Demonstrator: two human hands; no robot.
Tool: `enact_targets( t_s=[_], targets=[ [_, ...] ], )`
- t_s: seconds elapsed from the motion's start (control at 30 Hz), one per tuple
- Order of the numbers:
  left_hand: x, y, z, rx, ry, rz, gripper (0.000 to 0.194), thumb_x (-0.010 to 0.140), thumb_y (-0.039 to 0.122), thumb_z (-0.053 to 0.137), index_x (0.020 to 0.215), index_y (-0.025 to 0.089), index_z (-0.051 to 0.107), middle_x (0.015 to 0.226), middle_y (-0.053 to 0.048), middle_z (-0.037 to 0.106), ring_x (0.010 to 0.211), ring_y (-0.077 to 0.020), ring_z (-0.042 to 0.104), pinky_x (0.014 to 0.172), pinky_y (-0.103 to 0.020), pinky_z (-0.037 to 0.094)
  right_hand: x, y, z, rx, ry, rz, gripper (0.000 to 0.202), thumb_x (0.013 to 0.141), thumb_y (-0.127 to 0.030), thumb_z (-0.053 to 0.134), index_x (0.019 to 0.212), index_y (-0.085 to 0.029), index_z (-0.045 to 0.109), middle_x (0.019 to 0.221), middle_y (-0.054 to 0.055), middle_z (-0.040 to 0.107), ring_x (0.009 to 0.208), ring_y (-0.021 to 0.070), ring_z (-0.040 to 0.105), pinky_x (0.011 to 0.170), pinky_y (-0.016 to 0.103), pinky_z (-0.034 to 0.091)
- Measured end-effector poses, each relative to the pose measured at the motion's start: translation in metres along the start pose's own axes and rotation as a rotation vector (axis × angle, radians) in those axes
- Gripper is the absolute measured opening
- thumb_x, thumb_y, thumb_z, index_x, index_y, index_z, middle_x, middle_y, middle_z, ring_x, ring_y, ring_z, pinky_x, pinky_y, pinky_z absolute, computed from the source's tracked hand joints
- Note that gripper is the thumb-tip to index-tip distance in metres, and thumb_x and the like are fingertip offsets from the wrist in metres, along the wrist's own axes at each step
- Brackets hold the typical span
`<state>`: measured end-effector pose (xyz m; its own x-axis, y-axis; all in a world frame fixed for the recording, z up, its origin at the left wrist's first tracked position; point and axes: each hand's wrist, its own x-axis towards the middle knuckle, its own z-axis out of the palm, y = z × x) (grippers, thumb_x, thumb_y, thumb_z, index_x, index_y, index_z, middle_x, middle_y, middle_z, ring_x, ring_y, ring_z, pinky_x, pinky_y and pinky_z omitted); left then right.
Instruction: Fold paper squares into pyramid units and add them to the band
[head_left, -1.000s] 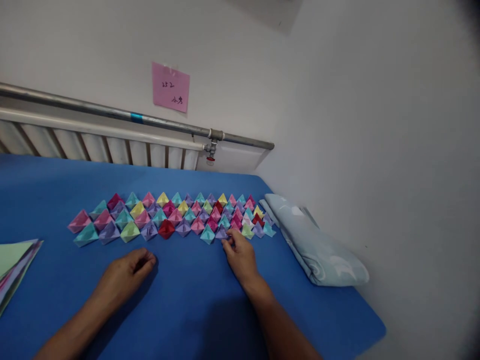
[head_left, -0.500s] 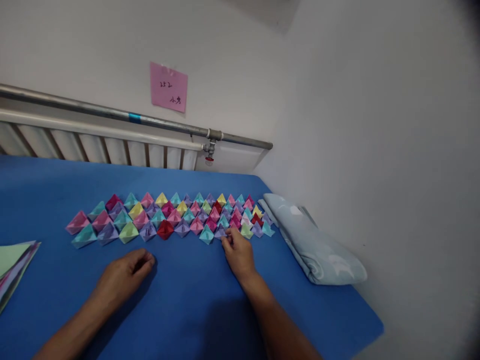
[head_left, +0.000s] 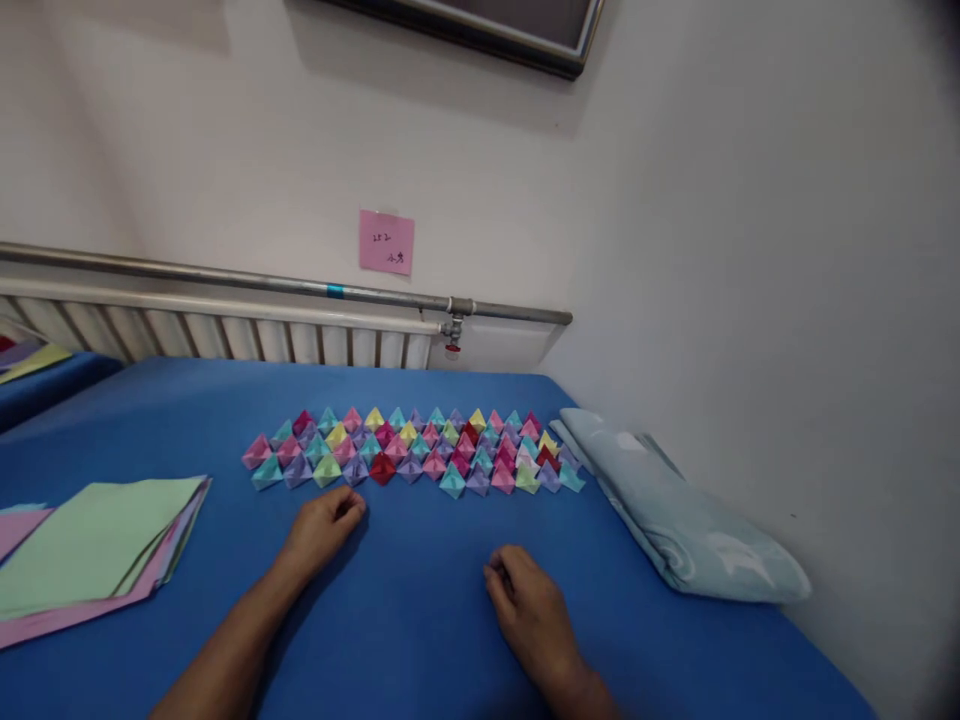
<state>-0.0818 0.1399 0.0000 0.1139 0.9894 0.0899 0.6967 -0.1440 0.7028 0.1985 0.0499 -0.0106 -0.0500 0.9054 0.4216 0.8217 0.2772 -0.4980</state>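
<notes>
Several small folded paper shapes [head_left: 412, 450] in pink, teal, purple, yellow and red lie packed in rows on a blue tabletop [head_left: 420, 640]. My left hand [head_left: 321, 525] rests on the blue surface just in front of the left part of the rows, fingers loosely curled, holding nothing. Further back toward me lies my right hand [head_left: 529, 605], apart from the paper shapes, its fingers curled in and nothing visible in them.
A stack of flat coloured paper sheets [head_left: 90, 545], green on top, lies at the left. A folded pale blue cloth [head_left: 682, 520] lies along the right edge by the wall. A radiator with a metal pipe [head_left: 225, 282] runs behind the table. A pink note [head_left: 386, 242] sticks on the wall.
My right hand has drawn back from the front row of paper shapes toward me. The camera has pulled back and tilted up, bringing the paper stack further into view.
</notes>
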Motion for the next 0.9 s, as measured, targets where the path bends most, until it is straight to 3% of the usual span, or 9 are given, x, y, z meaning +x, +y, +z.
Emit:
enact_targets(
  t_s=[0.23, 0.43, 0.53, 0.73, 0.9],
  targets=[
    [-0.018, 0.007, 0.006, 0.118, 0.013, -0.011, 0.016, 0.088, 0.023, 0.05, 0.079, 0.017, 0.062, 0.079, -0.001, 0.065, 0.076, -0.0155, 0.061, 0.074, -0.028, 0.047, 0.0, -0.004, -0.004, -0.055, -0.012, -0.084, 0.015, 0.085, -0.02, 0.043, 0.072, -0.021, 0.05, 0.071, 0.001, 0.058, 0.062, 0.0149, 0.056, 0.056, 0.024, 0.039],
    [-0.04, 0.012, 0.012, 0.194, -0.003, -0.038, 0.027, 0.093, 0.035, 0.057, 0.109, 0.015, 0.06, 0.108, -0.007, 0.063, 0.093, -0.0191, 0.063, 0.082, -0.04, 0.054, -0.008, -0.006, -0.006, -0.095, -0.011, -0.116, 0.016, 0.084, -0.017, 0.043, 0.071, -0.021, 0.051, 0.07, 0.001, 0.058, 0.063, 0.0145, 0.054, 0.059, 0.024, 0.039],
    [-0.052, 0.016, 0.012, 0.219, -0.004, -0.051, 0.029, 0.093, 0.034, 0.057, 0.114, 0.015, 0.059, 0.113, -0.008, 0.062, 0.096, -0.0201, 0.063, 0.083, -0.041, 0.054, -0.016, -0.009, -0.009, -0.127, -0.013, -0.124, 0.016, 0.083, -0.015, 0.044, 0.071, -0.021, 0.053, 0.071, 0.001, 0.058, 0.064, 0.0147, 0.054, 0.06, 0.025, 0.039],
    [-0.077, 0.025, 0.008, 0.222, 0.005, -0.046, 0.016, 0.093, 0.029, 0.053, 0.093, 0.016, 0.062, 0.092, -0.003, 0.065, 0.085, -0.0171, 0.062, 0.08, -0.034, 0.048, -0.047, -0.021, -0.015, -0.238, 0.006, -0.124, 0.017, 0.084, -0.011, 0.047, 0.076, -0.02, 0.058, 0.08, 0.005, 0.062, 0.074, 0.0194, 0.057, 0.068, 0.029, 0.042],
    [-0.097, 0.029, 0.008, 0.149, 0.04, -0.067, 0.014, 0.085, 0.019, 0.05, 0.079, 0.02, 0.062, 0.08, -0.002, 0.067, 0.079, -0.0184, 0.062, 0.069, -0.026, 0.038, -0.073, -0.028, -0.017, -0.276, 0.031, -0.135, 0.02, 0.085, -0.012, 0.05, 0.096, -0.021, 0.064, 0.101, 0.009, 0.067, 0.088, 0.0248, 0.059, 0.077, 0.037, 0.043]
  ],
)
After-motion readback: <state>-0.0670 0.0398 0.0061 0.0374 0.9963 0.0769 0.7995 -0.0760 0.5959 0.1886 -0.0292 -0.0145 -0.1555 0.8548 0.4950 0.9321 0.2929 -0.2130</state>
